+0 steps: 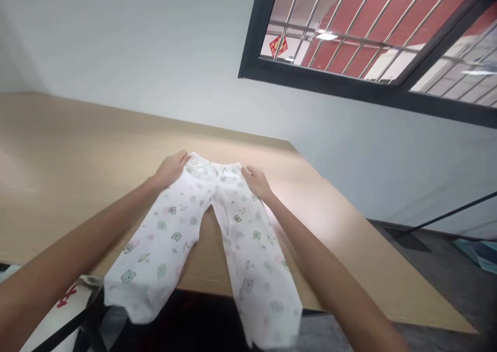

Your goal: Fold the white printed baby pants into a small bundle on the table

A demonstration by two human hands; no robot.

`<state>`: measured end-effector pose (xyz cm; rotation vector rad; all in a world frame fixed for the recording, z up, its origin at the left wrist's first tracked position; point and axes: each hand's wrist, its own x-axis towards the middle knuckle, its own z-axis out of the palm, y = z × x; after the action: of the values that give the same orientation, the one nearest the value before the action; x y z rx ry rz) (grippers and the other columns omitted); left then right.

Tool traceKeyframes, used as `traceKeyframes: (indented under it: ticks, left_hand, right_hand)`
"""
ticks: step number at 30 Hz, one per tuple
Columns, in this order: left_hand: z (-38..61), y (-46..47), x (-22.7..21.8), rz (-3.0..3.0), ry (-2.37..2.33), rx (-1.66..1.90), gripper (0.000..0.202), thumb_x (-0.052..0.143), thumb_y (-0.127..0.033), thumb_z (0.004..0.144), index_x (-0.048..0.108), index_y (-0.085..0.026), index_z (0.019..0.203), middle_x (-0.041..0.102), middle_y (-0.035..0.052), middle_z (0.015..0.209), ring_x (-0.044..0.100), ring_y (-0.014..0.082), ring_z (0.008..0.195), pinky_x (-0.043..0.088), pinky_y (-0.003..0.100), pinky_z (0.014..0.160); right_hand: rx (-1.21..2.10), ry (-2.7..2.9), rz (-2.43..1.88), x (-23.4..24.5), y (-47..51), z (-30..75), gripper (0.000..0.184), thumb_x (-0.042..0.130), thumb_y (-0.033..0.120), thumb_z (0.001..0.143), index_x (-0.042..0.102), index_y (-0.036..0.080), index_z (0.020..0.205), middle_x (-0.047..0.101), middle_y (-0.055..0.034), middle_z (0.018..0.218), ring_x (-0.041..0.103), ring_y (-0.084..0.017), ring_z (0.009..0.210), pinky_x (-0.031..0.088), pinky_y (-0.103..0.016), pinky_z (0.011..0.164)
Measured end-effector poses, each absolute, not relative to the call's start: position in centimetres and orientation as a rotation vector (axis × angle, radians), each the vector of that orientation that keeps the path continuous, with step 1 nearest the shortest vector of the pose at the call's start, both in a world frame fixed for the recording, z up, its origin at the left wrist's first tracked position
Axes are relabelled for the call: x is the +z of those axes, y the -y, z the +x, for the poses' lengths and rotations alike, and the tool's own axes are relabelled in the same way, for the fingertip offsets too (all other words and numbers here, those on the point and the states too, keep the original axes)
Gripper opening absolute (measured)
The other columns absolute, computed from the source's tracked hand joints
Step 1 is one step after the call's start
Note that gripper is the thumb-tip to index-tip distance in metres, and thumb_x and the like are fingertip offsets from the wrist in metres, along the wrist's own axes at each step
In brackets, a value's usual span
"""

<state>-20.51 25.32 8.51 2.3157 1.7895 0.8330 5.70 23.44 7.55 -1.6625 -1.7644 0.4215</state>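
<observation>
Currently, printed pants (241, 222) spread, waistband (217, 170) between left fingers (183, 158) and right fingers (250, 175).

The window (373, 41) runs past the top and right edges, the table (58, 150) past the left. A teal object (481, 256) is cut off at right. Lower centre, the trousers (262, 269) blur at the hems, their smallest prints indistinct.

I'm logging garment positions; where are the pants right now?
In the head view's lower middle, the pants are over the table, held between the left hand and right hand, legs reaching past the near edge.
</observation>
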Motion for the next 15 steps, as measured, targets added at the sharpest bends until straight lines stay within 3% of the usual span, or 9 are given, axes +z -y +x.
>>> traceKeyframes:
  ticks: [2, 4, 7, 8, 10, 15]
  left_hand:
    - [-20.6, -28.3, 7.1, 2.356, -1.808, 0.737, 0.03, 0.025, -0.038, 0.091, 0.043, -0.02, 0.076, 0.054, 0.0027, 0.069, 0.051, 0.0182, 0.067, 0.03, 0.027, 0.057]
    - [-20.5, -30.7, 5.8, 2.39, -1.824, 0.634, 0.03, 0.025, -0.038, 0.091, 0.047, -0.02, 0.081, 0.057, 0.0051, 0.074, 0.052, 0.0199, 0.069, 0.028, 0.028, 0.057]
    - [-20.4, -32.3, 4.4, 2.426, -1.834, 0.493, 0.032, 0.027, -0.039, 0.091, 0.05, -0.018, 0.082, 0.058, 0.0065, 0.073, 0.052, 0.0203, 0.066, 0.027, 0.028, 0.056]
    - [-20.4, -32.5, 4.1, 2.444, -1.831, 0.461, 0.033, 0.027, -0.039, 0.091, 0.051, -0.018, 0.08, 0.058, 0.0061, 0.071, 0.052, 0.0199, 0.065, 0.026, 0.028, 0.055]
    - [-20.6, -32.4, 3.9, 2.478, -1.804, 0.426, 0.034, 0.028, -0.039, 0.09, 0.049, -0.019, 0.074, 0.057, 0.0045, 0.067, 0.049, 0.0184, 0.06, 0.025, 0.028, 0.054]
    - [-20.9, -32.1, 4.2, 2.462, -1.76, 0.439, 0.032, 0.031, -0.038, 0.089, 0.044, -0.019, 0.067, 0.05, 0.0006, 0.059, 0.043, 0.0145, 0.054, 0.024, 0.027, 0.051]
  right_hand:
    - [0.411, 1.808, -1.686, 6.2, -26.2, 5.9, 0.031, 0.032, 0.035, 0.086, 0.037, 0.015, 0.063, 0.039, 0.0006, 0.06, 0.035, -0.007, 0.058, 0.025, -0.021, 0.056]
    - [0.393, 1.834, -1.693, 5.0, -28.1, 6.3, 0.026, 0.028, 0.03, 0.086, 0.05, 0.017, 0.086, 0.046, -0.0007, 0.064, 0.039, -0.01, 0.059, 0.027, -0.022, 0.058]
    - [0.278, 1.962, -1.63, 3.5, -29.2, 7.3, 0.045, 0.025, 0.021, 0.083, 0.037, 0.024, 0.126, 0.057, -0.0052, 0.087, 0.048, -0.013, 0.068, 0.033, -0.023, 0.061]
    - [0.237, 2.025, -1.596, 3.1, -29.2, 7.6, 0.049, 0.025, 0.018, 0.081, 0.035, 0.025, 0.129, 0.057, -0.0062, 0.097, 0.05, -0.013, 0.073, 0.035, -0.023, 0.063]
    - [0.192, 2.156, -1.535, 2.7, -28.9, 8.1, 0.048, 0.026, 0.015, 0.08, 0.044, 0.027, 0.123, 0.054, -0.0054, 0.11, 0.052, -0.012, 0.08, 0.036, -0.022, 0.064]
    - [0.196, 2.287, -1.566, 2.7, -29.3, 8.5, 0.035, 0.032, 0.021, 0.083, 0.059, 0.027, 0.104, 0.056, -0.0009, 0.105, 0.052, -0.007, 0.073, 0.037, -0.02, 0.061]
